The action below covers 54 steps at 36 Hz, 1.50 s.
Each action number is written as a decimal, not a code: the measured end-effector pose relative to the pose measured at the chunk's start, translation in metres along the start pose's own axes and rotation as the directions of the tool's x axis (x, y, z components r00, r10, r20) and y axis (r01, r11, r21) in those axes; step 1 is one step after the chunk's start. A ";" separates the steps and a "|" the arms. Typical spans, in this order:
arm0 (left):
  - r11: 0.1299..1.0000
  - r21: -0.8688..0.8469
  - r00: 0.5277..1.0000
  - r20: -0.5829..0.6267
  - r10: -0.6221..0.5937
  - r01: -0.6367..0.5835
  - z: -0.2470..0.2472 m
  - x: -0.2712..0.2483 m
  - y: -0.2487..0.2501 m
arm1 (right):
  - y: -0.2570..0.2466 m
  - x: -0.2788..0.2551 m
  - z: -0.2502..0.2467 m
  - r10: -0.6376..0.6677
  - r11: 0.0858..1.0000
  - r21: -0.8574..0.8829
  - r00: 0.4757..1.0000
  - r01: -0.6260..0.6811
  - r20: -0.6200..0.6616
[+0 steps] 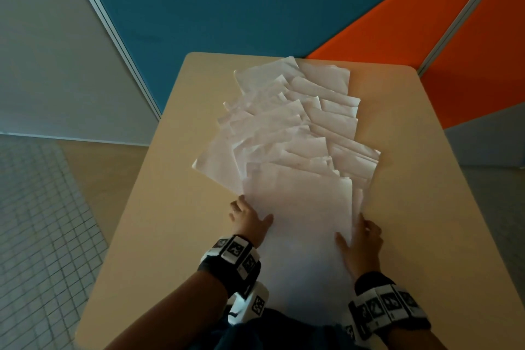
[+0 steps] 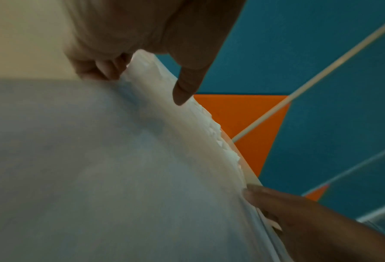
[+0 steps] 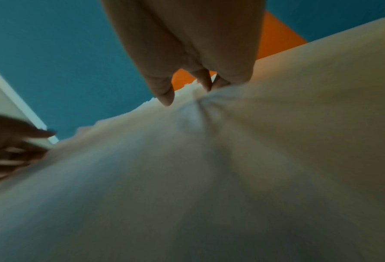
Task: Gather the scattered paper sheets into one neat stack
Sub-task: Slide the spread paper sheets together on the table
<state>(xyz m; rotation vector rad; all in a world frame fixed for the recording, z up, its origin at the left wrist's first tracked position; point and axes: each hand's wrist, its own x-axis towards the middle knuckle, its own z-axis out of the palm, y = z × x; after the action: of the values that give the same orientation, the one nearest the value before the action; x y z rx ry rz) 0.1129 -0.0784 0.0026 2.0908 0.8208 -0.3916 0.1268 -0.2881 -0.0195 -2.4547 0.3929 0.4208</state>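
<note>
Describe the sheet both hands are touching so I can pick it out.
On the beige table, follow the fanned paper sheets to the near edge. The nearest sheet lies between the left hand and right hand; unlike the overlapped ones, its face is fully exposed.

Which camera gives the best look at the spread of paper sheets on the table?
The head view: it shows the whole fan of overlapping paper sheets running down the table between both hands. The left wrist view shows only a blurred near sheet and ragged edges beyond it; the right wrist view shows the same, blurred, with paper bunched at the fingers.
</note>
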 end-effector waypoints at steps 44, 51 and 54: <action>0.959 -0.251 0.955 -0.228 -0.188 0.129 -0.040 0.097 0.025 | -0.020 0.100 -0.019 -0.045 0.997 0.058 0.998 0.047 -0.043; 0.922 -0.372 0.938 -0.271 -0.218 0.107 -0.036 0.094 0.030 | -0.022 0.122 -0.027 0.055 0.998 -0.004 0.984 -0.057 -0.167; 0.942 -0.331 0.955 -0.255 -0.150 0.060 -0.030 0.099 0.040 | -0.040 0.126 -0.017 -0.011 0.999 0.036 0.994 0.015 -0.110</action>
<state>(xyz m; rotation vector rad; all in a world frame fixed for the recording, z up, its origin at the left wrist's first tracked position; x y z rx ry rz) 0.2127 -0.0309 -0.0087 1.8215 1.0880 -0.0135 0.2590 -0.2901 -0.0342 -2.4496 0.4269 0.2716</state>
